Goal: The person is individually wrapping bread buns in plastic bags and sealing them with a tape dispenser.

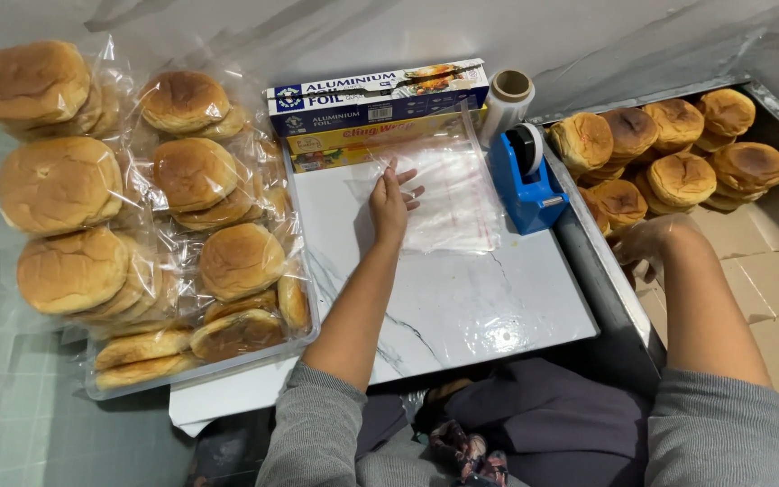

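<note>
Clear plastic bags [448, 194] lie stacked flat, glossy and see-through, on the white marble board [462, 307] at centre frame. The left hand [391, 200] presses them, fingers spread. At right, a metal bin [619, 298] holds loose buns [678, 176]; the right hand [646, 242] reaches in, grip unclear. At left, a tray [304, 338] holds bagged buns [187, 171].

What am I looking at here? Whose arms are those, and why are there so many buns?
The one picture comes from a camera worn on a person's head, looking down, so the arms are that person's own. The left hand lies flat on a clear plastic bag spread on a white marble board. The right hand reaches to the side toward loose buns piled in a metal tray; whether it holds one is hard to tell. On the left, bagged buns fill a clear tray. Behind the board are boxes of foil and wrap, a film roll and a blue tape dispenser.
</note>
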